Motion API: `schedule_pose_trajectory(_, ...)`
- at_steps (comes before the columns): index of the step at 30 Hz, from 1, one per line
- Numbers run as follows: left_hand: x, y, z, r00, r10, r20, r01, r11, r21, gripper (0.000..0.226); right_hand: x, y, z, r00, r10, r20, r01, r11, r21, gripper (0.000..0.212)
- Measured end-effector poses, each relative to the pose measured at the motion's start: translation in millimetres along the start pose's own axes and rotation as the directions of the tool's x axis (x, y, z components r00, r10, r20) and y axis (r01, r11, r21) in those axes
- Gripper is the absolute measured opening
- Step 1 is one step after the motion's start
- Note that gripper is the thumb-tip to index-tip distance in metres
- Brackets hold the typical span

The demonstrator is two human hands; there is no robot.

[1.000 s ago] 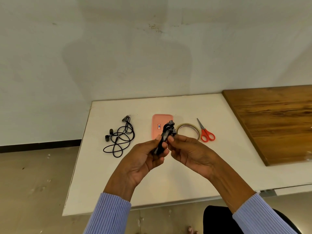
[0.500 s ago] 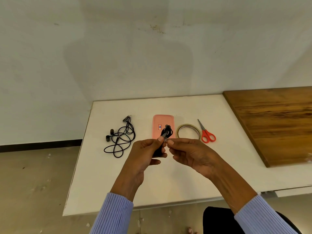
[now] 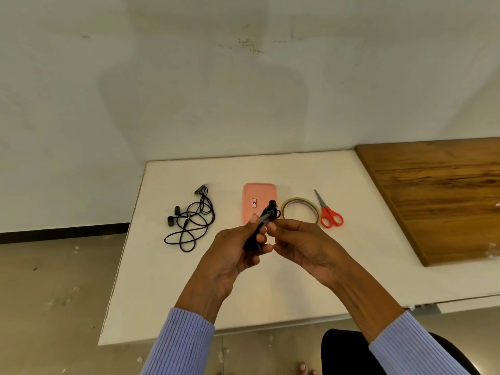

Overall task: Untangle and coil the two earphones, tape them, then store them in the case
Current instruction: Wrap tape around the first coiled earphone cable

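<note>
My left hand (image 3: pixel 232 255) grips a black coiled earphone bundle (image 3: pixel 266 217) above the white table, with a strip of clear tape across its middle. My right hand (image 3: pixel 303 244) pinches the bundle at that tape with thumb and forefinger. A second black earphone (image 3: pixel 190 221) lies loose and tangled on the table to the left. The pink case (image 3: pixel 257 194) lies shut and flat behind the bundle. Right of the case sits the tape roll (image 3: pixel 299 209), partly hidden by my right hand.
Red-handled scissors (image 3: pixel 328 215) lie right of the tape roll. A brown wooden board (image 3: pixel 443 196) covers the table's right side. The white table (image 3: pixel 167 293) ends at the left, with floor beyond. A black seat (image 3: pixel 343 350) is below the front edge.
Both hands have tilted the coiled bundle and shifted slightly; my right fingertips have pressed closer onto the taped middle. Everything on the table stays put.
</note>
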State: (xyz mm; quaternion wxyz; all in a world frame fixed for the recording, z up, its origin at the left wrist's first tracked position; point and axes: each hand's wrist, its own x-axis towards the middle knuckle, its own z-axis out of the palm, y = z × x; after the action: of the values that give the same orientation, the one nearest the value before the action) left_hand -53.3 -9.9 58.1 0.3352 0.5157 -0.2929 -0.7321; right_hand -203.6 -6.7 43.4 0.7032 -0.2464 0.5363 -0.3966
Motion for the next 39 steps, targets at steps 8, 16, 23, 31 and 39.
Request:
schedule_pose_trajectory(8,-2,1,1,0.985,-0.073,0.154,0.066,0.997,0.051,0.036,2,3,-3,0.987,0.11,0.114,-0.126,0.982,0.142,0.035)
schedule_pose_trajectory(16,0,-5,1,0.997,0.073,-0.015,-0.068,0.972,0.224,0.038,5,6,1,0.965,0.258,0.039,-0.261,0.954,0.146,0.036)
schedule_pose_trajectory(23,-1,-2,1,0.999,-0.006,0.043,-0.001,0.987,0.159,0.037,3,4,4,0.961,0.206,0.183,-0.253,0.925,0.285,0.025)
schedule_pose_trajectory(31,-5,5,-5,0.999,0.011,0.039,-0.024,0.935,0.354,0.045,2,2,5,0.992,0.086,0.089,-0.102,0.977,0.187,0.026)
schedule_pose_trajectory(39,-3,1,-11,0.99,0.137,0.02,-0.134,0.909,0.394,0.031,-4,-1,2,0.996,-0.068,-0.064,0.057,0.985,-0.162,0.017)
